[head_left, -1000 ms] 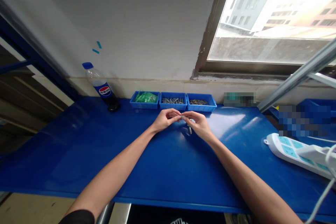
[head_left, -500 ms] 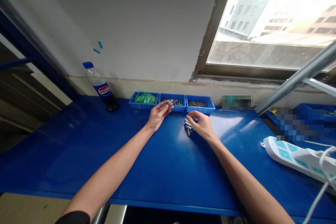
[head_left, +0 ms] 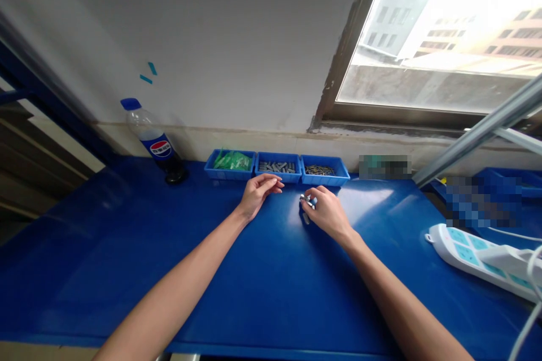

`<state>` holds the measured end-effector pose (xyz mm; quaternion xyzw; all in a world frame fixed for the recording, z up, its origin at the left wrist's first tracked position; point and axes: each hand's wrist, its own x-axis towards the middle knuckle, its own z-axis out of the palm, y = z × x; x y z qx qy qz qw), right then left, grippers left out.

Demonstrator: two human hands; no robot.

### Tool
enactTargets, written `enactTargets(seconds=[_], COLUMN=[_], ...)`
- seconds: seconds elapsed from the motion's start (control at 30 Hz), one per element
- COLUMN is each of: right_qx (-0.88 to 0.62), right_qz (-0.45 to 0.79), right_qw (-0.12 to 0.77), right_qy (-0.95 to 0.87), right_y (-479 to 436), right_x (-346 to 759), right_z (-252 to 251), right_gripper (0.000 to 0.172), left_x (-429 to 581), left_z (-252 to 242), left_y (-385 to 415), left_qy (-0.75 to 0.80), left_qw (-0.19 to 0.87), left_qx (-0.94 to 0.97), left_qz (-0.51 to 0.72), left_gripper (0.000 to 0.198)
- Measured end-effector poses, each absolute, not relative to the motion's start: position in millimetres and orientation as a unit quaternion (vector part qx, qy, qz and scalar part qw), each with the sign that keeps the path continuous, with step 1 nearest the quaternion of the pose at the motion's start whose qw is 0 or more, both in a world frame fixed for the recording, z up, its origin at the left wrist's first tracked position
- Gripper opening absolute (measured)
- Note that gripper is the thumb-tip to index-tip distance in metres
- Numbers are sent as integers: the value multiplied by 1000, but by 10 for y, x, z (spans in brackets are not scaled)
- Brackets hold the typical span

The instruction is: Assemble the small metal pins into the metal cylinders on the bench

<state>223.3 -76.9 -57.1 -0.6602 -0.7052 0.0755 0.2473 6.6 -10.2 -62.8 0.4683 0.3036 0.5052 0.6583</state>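
My left hand [head_left: 258, 192] hovers in front of the middle blue bin [head_left: 279, 179], thumb and fingers pressed together. Whatever may be between its fingertips is hidden. Over a small pile of short silver metal cylinders [head_left: 306, 218] on the blue table, my right hand [head_left: 326, 208] is closed, with a shiny metal cylinder [head_left: 305, 198] at its fingertips. Part of the pile is covered by that hand. Grey metal cylinders [head_left: 277, 167] fill the middle bin, just beyond my left fingers.
The left bin [head_left: 228, 175] holds green plastic packets, the right bin [head_left: 325, 179] thin brassy pieces. A cola bottle [head_left: 158, 146] stands at the back left. On the right lie a white power strip [head_left: 478, 259] with cables and a metal frame bar [head_left: 478, 130].
The metal cylinder seen in my left fingertips is no longer visible, and that hand sits slightly nearer to me. My right fingers have closed on a cylinder at the pile. The view has shifted slightly.
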Motion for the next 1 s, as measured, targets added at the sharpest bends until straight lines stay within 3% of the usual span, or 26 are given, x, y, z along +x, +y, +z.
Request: enactTargets(seconds=[0.23, 0.6, 1.0], right_qx=[-668, -627, -545], right_qz=[95, 152, 207], right_qw=[285, 348, 538], right_qy=[-681, -680, -609], right_y=[-714, -695, -654], right_x=[2192, 2175, 2150], right_z=[-669, -742, -685], right_gripper=[23, 15, 37], left_x=[64, 62, 95], left_z=[-650, -638, -640], left_y=[-73, -79, -115], left_qy=[303, 305, 303], left_qw=[661, 646, 582], left_qx=[481, 512, 640], left_qz=[490, 477, 400], left_gripper=[22, 22, 27])
